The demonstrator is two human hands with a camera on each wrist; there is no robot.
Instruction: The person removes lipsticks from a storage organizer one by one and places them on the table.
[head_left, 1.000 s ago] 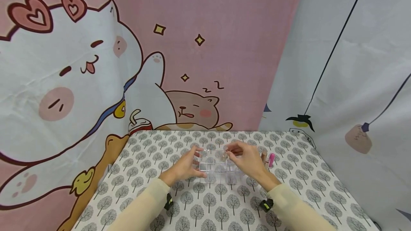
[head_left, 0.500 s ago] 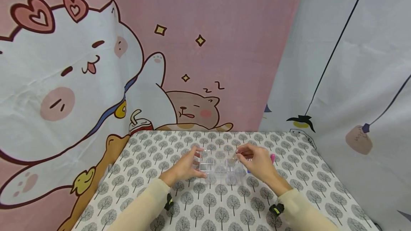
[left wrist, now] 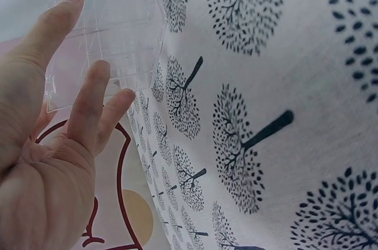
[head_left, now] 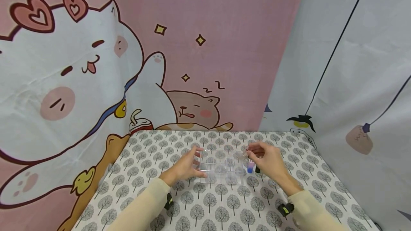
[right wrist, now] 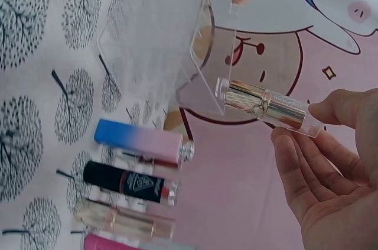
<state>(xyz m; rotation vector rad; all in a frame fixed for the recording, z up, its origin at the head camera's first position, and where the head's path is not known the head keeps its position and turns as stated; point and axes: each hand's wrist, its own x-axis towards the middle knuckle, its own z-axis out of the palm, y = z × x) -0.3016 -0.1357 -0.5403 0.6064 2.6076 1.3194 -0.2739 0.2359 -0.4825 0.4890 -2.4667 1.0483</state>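
Note:
A clear plastic organizer (head_left: 221,168) with divided compartments stands on the tree-print cloth. My left hand (head_left: 184,165) holds its left end, the thumb at the near corner and the fingers toward the far one; in the left wrist view the thumb (left wrist: 56,25) lies along the clear wall. Just past the organizer's right end, my right hand (head_left: 268,159) pinches a gold lipstick (right wrist: 269,105) with clear ends between thumb and fingertips. In the right wrist view the lipstick's far end overlaps the organizer's edge.
Beside the organizer's right end stand a blue-and-pink lipstick tube (right wrist: 139,140), a black tube (right wrist: 127,182), a pale gold tube (right wrist: 130,220) and a bright pink one (right wrist: 115,244). A printed curtain (head_left: 208,63) hangs behind the table.
My right hand has moved right with the lipstick, from over the organizer's middle to beyond its right end. The left hand and organizer have stayed put.

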